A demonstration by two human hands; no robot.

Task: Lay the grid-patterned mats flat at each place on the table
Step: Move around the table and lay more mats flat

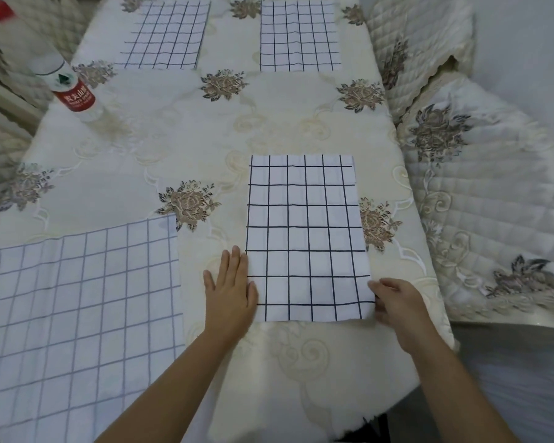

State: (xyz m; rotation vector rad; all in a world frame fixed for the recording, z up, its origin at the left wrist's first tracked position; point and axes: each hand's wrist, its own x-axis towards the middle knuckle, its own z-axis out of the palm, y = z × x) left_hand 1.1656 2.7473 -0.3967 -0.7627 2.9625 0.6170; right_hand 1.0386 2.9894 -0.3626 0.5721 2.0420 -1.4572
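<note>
The near right mat (306, 238) lies flat on the table (205, 139); the left hand (229, 292) rests open, fingers straight, against its left edge; the right hand (397, 302) pinches its near right corner, fingertips hidden; the near left mat (77, 298) is cut off by the frame; the far left mat (163, 36) and far right mat (298, 36) are cropped at the top; the bottle (68, 87) blurs upward.

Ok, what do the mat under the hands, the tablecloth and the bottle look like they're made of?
The mat looks like thin woven cloth, matte white with a printed black grid; faint creases show. The tablecloth seems a cream fabric with a slight sheen and what look like embroidered flowers. The bottle is probably clear plastic, with a glossy red label.
</note>
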